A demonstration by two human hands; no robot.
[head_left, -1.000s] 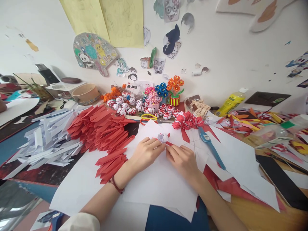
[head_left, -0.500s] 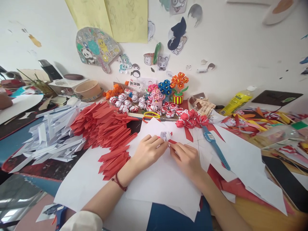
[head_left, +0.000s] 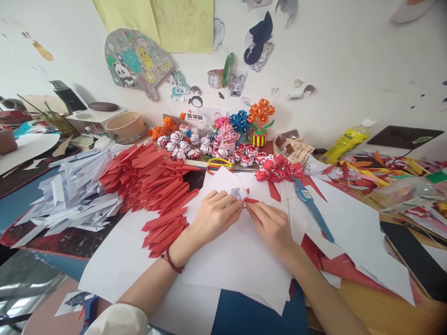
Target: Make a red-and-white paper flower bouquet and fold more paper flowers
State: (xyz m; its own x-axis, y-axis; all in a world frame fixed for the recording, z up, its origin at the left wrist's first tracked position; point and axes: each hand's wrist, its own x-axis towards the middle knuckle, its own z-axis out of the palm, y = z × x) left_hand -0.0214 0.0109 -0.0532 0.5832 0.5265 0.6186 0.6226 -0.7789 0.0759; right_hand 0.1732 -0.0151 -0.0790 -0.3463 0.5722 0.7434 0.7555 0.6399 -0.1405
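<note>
You are partway through assembling a small paper flower [head_left: 240,193]: your left hand [head_left: 213,217] pinches it at the fingertips while your right hand [head_left: 270,228] grips a red folded strip [head_left: 251,200] at its side. Next calls for seating that strip snugly. The flower sits between both hands' fingertips, over the white sheet [head_left: 240,265] beneath them.

Red cord bracelet [head_left: 171,261] and cream sleeve [head_left: 117,322], left arm.

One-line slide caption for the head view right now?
Left hand and right hand pinch a small red-and-white paper piece over white sheets beside folded red strips.
</note>
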